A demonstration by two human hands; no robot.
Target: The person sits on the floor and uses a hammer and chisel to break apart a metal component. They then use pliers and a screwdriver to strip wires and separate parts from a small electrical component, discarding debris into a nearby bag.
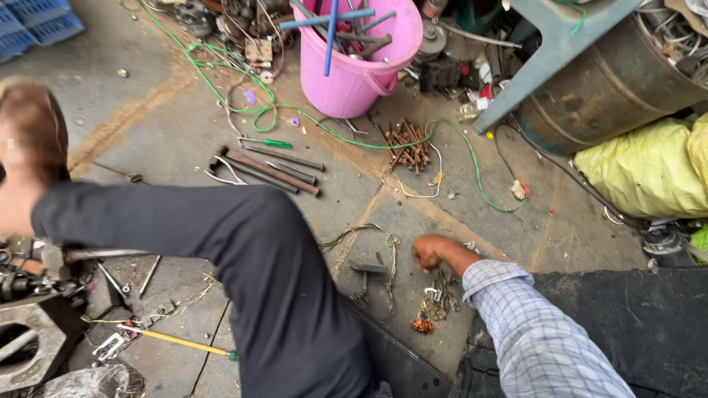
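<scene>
Down on the concrete floor (169, 118), your right hand (429, 252) is curled into a loose fist, knuckles toward the ground, just above a small heap of metal scraps (439, 298). Whether anything is pinched inside that fist you cannot tell, since the fingers close away from the camera. Your left hand is not in view; your dark-trousered leg (243, 250) crosses the frame and covers that side.

The scraps lie just below the hand, beside the checked sleeve (531, 332), with a small coil of copper wire (422, 325) at their near edge. They look like light, stiff, sharp-edged bits, so they would probably be best pinched one at a time by a flat side. The bent loop of thin wire (369, 239) to the left of the hand seems springy and likely to snag; it would be better gripped near a bend. The copper coil should be soft and light.

Farther off, a pile of rusty bolts (408, 145) sits below the pink bucket (361, 59), and a green cable (310, 121) snakes between them. The scraps blur together, so single pieces are hard to name. A dark mat (627, 324) at the lower right hides the floor there.
</scene>
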